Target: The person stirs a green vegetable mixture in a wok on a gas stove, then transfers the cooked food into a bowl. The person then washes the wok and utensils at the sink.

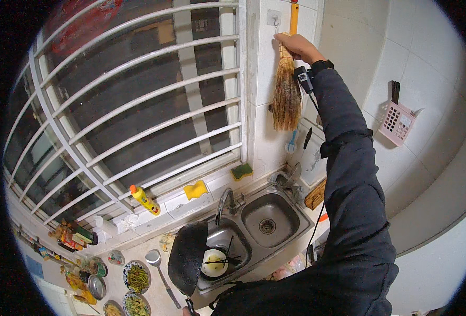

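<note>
My right hand (299,46) is raised high against the tiled wall, its fingers around the neck of a straw pot brush (287,94). The brush points bristles down and hangs beside a clear wall hook (273,17). At the bottom edge of the view, my left hand (189,310) grips the handle of a black wok (187,256), only part of that hand being visible. The wok is tilted at the left edge of the double steel sink (272,252). In the left basin sits a white bowl (214,268) with liquid, and dark chopsticks (227,258) lie across it.
A curved faucet (226,197) stands behind the sink. Along the window ledge are a yellow bottle (146,200), a yellow sponge (196,190) and a green sponge (241,172). A spatula (162,272) and dishes of food (137,277) occupy the left counter. White bars (150,114) cover the window.
</note>
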A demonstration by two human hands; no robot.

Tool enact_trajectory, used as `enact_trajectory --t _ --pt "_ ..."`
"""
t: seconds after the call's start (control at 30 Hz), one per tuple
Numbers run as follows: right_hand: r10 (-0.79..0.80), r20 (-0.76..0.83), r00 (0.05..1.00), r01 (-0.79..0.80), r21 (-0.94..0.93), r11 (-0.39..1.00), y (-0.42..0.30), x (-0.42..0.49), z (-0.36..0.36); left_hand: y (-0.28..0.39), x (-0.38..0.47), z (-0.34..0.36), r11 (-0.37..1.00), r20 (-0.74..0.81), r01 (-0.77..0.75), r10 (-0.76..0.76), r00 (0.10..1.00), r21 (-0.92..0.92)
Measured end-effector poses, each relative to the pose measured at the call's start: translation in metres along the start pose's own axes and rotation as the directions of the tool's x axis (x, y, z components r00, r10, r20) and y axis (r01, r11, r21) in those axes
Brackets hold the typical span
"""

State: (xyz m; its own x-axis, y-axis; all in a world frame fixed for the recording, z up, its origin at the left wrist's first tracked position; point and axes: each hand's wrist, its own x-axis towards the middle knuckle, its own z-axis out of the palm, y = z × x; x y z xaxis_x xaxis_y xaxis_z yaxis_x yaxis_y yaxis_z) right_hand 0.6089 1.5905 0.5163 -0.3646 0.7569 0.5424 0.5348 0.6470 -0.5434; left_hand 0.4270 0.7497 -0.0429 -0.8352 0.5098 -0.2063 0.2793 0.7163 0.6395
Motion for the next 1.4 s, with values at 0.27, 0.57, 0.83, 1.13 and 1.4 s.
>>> enact_trajectory --t 0.27,0.57,0.83,1.13,1.4 --pt "0.153 0.139 0.978 -0.174 0.156 0.972 -0.011 -0.004 -0.008 0.003 0.001 0.005 0.890 -0.188 -0.366 0.422 0.887 0.270" --pt "-0.148 0.188 0.971 0.122 0.144 0.982 -0.003 -0.006 0.004 -0.040 0.008 0.017 0.937 -0.026 -0.245 0.260 0.965 0.249" --pt "0.144 0.150 0.978 -0.118 -0.171 0.978 0.065 0.019 0.004 -0.013 0.005 0.000 0.951 -0.048 -0.058 0.076 0.996 0.305" --pt "-0.262 0.086 0.961 0.236 0.233 0.943 0.059 -0.270 0.044 0.045 -0.014 -0.055 0.970 -0.007 -0.142 0.146 0.989 0.197" --pt "-0.053 0.430 0.901 -0.185 0.494 0.849 -0.012 -0.461 0.150 0.053 -0.036 -0.115 0.999 -0.031 -0.041 0.040 0.999 -0.032"
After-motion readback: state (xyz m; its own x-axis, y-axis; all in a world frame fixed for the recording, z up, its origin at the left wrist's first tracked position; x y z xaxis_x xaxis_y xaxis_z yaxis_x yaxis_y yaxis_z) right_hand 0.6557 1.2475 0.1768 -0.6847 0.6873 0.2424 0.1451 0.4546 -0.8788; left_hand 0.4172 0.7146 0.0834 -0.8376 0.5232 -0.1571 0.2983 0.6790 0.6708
